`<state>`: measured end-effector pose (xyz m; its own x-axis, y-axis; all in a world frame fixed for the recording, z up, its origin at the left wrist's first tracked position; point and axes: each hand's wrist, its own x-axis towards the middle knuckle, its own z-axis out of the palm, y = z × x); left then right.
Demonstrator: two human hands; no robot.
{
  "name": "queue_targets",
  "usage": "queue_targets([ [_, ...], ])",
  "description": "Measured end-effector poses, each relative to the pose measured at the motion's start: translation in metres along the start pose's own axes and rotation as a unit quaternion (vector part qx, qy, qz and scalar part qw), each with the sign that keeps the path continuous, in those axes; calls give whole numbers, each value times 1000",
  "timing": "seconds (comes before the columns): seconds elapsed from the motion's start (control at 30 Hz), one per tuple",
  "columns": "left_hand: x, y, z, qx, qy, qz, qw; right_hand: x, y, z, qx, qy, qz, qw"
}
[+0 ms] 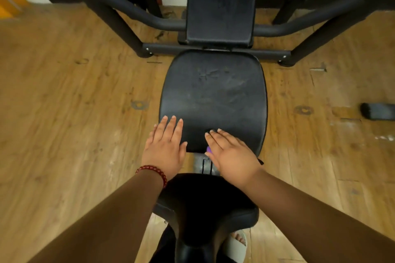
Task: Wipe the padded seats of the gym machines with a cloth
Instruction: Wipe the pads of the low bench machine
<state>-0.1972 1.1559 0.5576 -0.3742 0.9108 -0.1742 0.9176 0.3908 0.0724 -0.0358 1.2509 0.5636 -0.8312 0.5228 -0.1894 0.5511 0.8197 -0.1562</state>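
So the padded seat [213, 92] sat dead center of the frame, black and creased, with dusty smudges across the top. Its long axis ran bottom to top of the picture, the near edge toward the bottom and the far edge butting up under the upright back pad [220, 10]. Black frame tubes [119, 13] angled off to the upper left and upper right. Everything stood on a scuffed wooden floor [74, 92].

The left hand [164, 147], with a red bead bracelet [152, 170] at the wrist, lay flat on the seat's near left corner, its fingers [171, 126] straight and slightly apart. The right hand [230, 151] lay flat on the near edge too, fingers [215, 136] straight and close together. A bit of something purple [209, 149] peeked out under it, couldn't tell what.

A second black pad [205, 198] sat below the hands, a white sandal [237, 243] at the bottom, and a blurry dark object [378, 111] lay on the floor at the right edge.
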Motion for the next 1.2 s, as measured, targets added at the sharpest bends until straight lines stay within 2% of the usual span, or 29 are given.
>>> queue_targets([
  [0.1,4,-28,5,-6,-5,-17,1000,27,-15,5,3,-39,-29,999],
  [0.3,20,-81,16,14,-17,-23,999,89,-34,26,-32,55,-32,997],
  [0.57,72,-136,24,14,-19,11,1000,176,-45,27,-53,88,-31,994],
  [0.73,96,-158,23,0,-14,17,1000,214,-44,17,-68,47,-24,996],
  [0.97,119,-178,25,-9,-20,18,1000,272,-42,3,-90,74,-28,993],
  [1.2,131,-197,34,-11,-12,23,1000,319,-40,-8,-126,51,-38,990],
])
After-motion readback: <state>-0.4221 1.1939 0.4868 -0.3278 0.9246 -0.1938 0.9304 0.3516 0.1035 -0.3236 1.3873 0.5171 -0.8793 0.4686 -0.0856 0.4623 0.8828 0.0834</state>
